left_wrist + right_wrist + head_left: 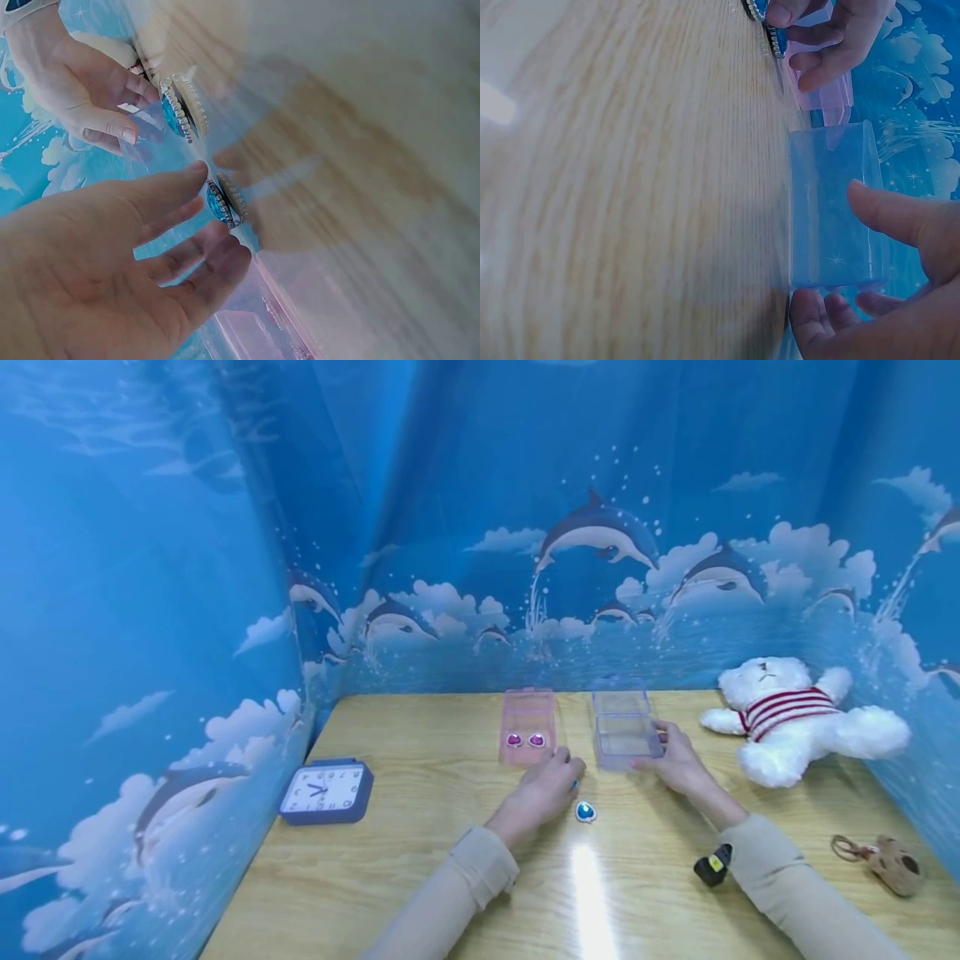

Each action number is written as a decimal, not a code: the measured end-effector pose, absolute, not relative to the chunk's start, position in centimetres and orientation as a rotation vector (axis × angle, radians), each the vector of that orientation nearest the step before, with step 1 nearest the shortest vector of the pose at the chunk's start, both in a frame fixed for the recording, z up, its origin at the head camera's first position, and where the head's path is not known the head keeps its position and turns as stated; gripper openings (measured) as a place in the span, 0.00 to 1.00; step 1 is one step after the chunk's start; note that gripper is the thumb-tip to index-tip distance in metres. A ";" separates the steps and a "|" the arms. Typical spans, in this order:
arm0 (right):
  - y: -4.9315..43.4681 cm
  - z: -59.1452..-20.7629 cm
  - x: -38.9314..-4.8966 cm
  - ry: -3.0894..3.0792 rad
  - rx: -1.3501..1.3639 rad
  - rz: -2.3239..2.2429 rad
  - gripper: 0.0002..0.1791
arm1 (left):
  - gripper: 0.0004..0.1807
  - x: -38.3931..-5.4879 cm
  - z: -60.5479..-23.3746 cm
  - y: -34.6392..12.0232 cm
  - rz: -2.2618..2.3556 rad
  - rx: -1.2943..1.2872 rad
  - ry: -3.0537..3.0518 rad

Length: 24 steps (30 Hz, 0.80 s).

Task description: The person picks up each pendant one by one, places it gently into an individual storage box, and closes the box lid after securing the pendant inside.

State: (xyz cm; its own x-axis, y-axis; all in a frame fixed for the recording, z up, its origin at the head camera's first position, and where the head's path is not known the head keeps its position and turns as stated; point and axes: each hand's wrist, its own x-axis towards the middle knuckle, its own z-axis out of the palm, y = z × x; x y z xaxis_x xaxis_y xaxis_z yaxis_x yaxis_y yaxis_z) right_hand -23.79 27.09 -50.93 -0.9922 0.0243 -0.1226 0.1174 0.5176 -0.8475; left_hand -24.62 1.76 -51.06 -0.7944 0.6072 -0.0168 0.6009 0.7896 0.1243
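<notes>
My left hand (546,783) has its thumb and fingertips round the edges of a blue gem (219,202) with a beaded silver rim, low at the tabletop. Just nearer to me lies a second blue gem (585,812) of the same make. Beyond the left hand, a pink plastic box (528,720) lies with its lid open, two magenta gems (536,740) side by side in it. My right hand (675,762) holds an open, clear bluish plastic box (624,745) by its near right corner, thumb on the front wall (832,217) and fingers along the right side.
A blue square clock (326,791) stands at the table's left. At the back right lies a white teddy bear (795,714) in a striped top. A brown keychain (892,864) lies near the right edge. Dolphin-print curtains (465,527) enclose the wooden table (420,735).
</notes>
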 end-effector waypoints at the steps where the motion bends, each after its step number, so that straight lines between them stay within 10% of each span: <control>1: 27.1 -50.9 -23.8 2.650 0.127 -1.493 0.54 | 0.11 -24.6 -51.1 1.8 0.167 0.981 2.921; 24: 27.1 -50.8 -24.1 2.644 0.142 -1.506 0.54 | 0.09 -24.7 -50.7 2.2 0.199 0.950 2.910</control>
State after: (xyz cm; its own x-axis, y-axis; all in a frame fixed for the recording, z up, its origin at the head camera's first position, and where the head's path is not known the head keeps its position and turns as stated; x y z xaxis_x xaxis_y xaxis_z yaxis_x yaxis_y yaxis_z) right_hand -24.09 27.06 -50.79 -0.9911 0.0336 -0.1289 0.1280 0.5079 -0.8518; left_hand -24.75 2.15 -50.67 -0.8057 0.5916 -0.0301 0.5820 0.8000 0.1459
